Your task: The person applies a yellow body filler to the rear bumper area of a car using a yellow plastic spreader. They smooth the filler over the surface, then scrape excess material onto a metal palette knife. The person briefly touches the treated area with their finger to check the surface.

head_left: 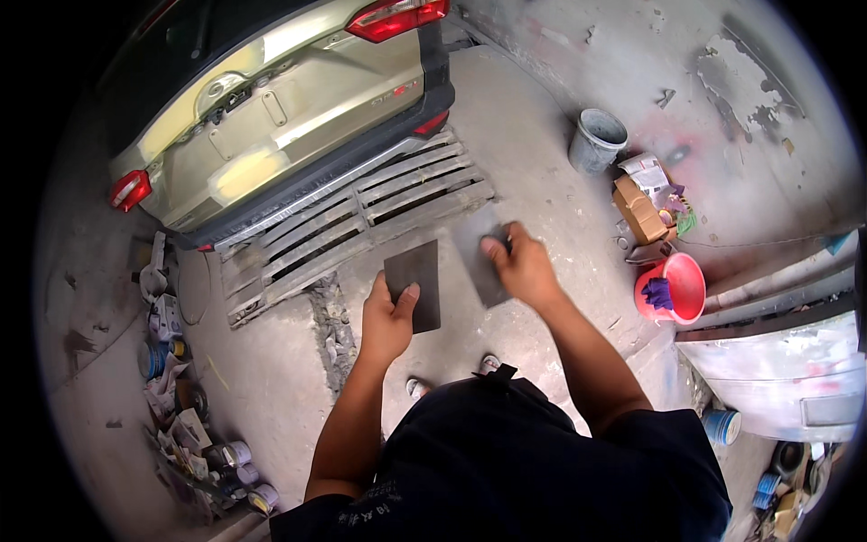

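My left hand (386, 323) grips a dark grey rectangular sheet (414, 271) at its left edge, thumb lying across its face. It looks like sandpaper, though its grit cannot be made out. A second, lighter grey sheet (476, 237) is pinched by its right side in my right hand (528, 269), slightly blurred. The two sheets are apart, side by side in front of my body. Beyond them stands the rear of a gold car (339, 95), with pale yellow filler patches (248, 173) on its tailgate.
A slatted wooden pallet (361, 210) lies below the bumper. At right are a grey bucket (598, 142), a cardboard box (638, 210), a red bucket (694, 287) with a purple cloth, and a pale panel (777, 375). Cans and scraps (190, 429) line the left side.
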`<state>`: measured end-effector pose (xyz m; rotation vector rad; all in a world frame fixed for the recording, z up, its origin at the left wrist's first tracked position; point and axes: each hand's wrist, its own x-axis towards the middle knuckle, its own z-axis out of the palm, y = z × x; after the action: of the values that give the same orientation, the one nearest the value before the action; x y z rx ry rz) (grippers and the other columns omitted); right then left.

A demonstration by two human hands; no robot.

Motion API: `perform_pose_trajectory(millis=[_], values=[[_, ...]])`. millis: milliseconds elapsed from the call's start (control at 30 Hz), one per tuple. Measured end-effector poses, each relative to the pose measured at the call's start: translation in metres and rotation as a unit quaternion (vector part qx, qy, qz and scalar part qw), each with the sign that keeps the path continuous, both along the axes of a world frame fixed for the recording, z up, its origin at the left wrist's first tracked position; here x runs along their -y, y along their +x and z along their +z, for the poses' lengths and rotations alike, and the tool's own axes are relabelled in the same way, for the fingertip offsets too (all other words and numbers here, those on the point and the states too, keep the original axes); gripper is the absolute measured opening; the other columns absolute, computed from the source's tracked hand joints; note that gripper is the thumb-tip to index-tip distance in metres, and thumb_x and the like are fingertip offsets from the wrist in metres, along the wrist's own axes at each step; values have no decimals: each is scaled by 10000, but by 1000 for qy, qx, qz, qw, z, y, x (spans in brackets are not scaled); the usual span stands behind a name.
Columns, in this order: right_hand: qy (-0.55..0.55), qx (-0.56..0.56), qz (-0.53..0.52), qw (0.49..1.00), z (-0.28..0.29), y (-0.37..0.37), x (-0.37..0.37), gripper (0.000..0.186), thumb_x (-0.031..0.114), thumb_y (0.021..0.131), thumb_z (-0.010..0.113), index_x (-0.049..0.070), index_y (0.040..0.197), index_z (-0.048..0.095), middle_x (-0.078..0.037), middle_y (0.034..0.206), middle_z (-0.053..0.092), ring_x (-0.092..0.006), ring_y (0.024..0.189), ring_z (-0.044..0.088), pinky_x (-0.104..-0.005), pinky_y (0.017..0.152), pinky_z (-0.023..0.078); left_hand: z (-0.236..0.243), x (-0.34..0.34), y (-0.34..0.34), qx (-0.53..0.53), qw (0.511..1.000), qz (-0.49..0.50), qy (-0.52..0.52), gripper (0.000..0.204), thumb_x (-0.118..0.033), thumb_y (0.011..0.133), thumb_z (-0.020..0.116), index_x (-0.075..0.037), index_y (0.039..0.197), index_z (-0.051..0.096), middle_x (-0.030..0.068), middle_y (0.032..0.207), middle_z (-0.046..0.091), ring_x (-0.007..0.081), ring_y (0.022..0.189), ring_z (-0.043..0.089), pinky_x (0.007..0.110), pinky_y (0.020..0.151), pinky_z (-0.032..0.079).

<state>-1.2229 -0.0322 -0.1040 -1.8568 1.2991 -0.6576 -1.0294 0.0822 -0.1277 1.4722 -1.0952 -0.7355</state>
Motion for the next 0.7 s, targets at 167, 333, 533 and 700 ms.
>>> perform_pose_trajectory(millis=[167, 333, 533, 700], values=[[12, 114, 27, 993, -12, -20, 7, 274, 166, 883, 631, -4, 1078, 541, -94, 827, 640, -124, 709, 597, -281, 661, 484, -2, 5, 8, -229, 973, 33, 20, 277, -30, 910, 545, -19, 1179, 482, 64, 1071, 601, 131, 943, 564, 278, 858, 448], [94, 315, 111, 938, -19, 3, -18, 332, -10, 893, 543, 20, 1223, 529, -43, 1040, 623, -79, 871, 563, -235, 720, 474, -3, 5, -14, -427, 902, 56, -36, 292, 16, 895, 531, -39, 1180, 499, 59, 1049, 606, 151, 924, 582, 293, 820, 465], [-96, 239, 150, 955, -13, 24, -44, 370, -25, 858, 566, 1, 1226, 542, -148, 1150, 600, -203, 975, 610, -274, 806, 490, 14, 9, -33, -180, 976, 75, -101, 231, -54, 929, 530, -8, 1151, 488, 59, 1035, 599, 100, 927, 543, 241, 830, 434], [-173, 141, 143, 964, -4, 35, -61, 369, -6, 866, 551, -11, 1235, 533, -201, 1192, 578, -317, 1089, 582, -321, 909, 467, 27, 9, -29, -29, 982, 125, -139, 179, -72, 928, 540, 19, 1080, 517, 81, 897, 652, 97, 803, 586, 233, 720, 470]])
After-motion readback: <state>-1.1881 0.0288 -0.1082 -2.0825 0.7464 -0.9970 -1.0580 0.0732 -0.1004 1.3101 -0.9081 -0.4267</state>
